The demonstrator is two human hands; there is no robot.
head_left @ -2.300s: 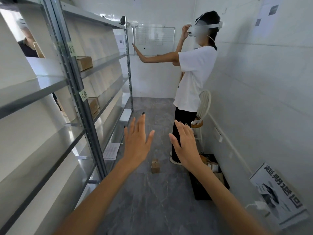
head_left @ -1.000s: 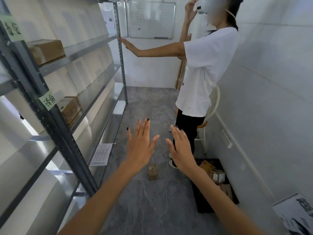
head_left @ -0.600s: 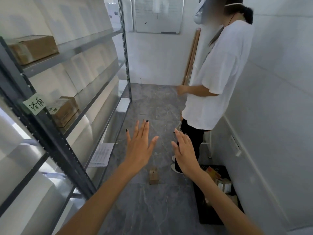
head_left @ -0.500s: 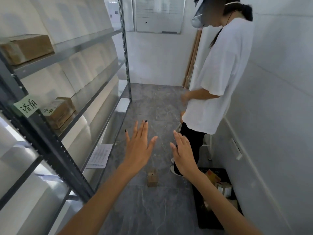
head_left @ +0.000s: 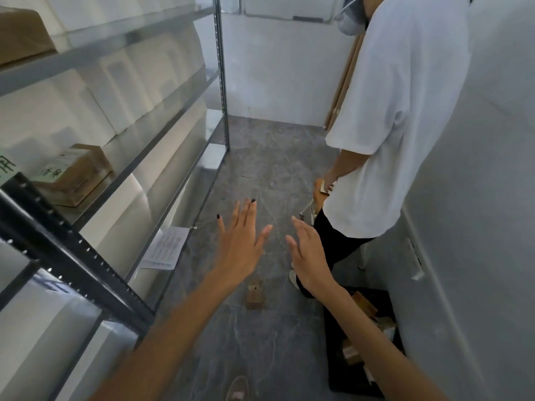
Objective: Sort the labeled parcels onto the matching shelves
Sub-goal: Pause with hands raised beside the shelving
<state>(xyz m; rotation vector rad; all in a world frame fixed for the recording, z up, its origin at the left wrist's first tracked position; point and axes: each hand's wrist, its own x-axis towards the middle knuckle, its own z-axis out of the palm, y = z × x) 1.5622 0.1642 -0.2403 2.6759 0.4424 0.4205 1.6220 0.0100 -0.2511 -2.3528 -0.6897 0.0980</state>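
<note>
Both hands are reaching out in front, and neither one is holding anything. The left hand point(head_left: 241, 241) is wide open with its fingers spread. The right hand point(head_left: 309, 253) is open too, with its fingers straight and close together. Both are hanging in the air over the grey stone floor point(head_left: 260, 351).

A small brown cardboard box point(head_left: 255, 295) is sitting on the floor below the hands. More brown parcels are lying in the black plastic crate point(head_left: 337, 369) by the right wall.

On the tall grey metal shelf rack point(head_left: 86, 273) at the left, a brown cardboard parcel with a white label point(head_left: 75, 175) is resting on the middle shelf. Another plain brown parcel point(head_left: 20, 36) is sitting on the shelf above.

A person in a white T-shirt point(head_left: 405, 111) is standing just past the crate.
</note>
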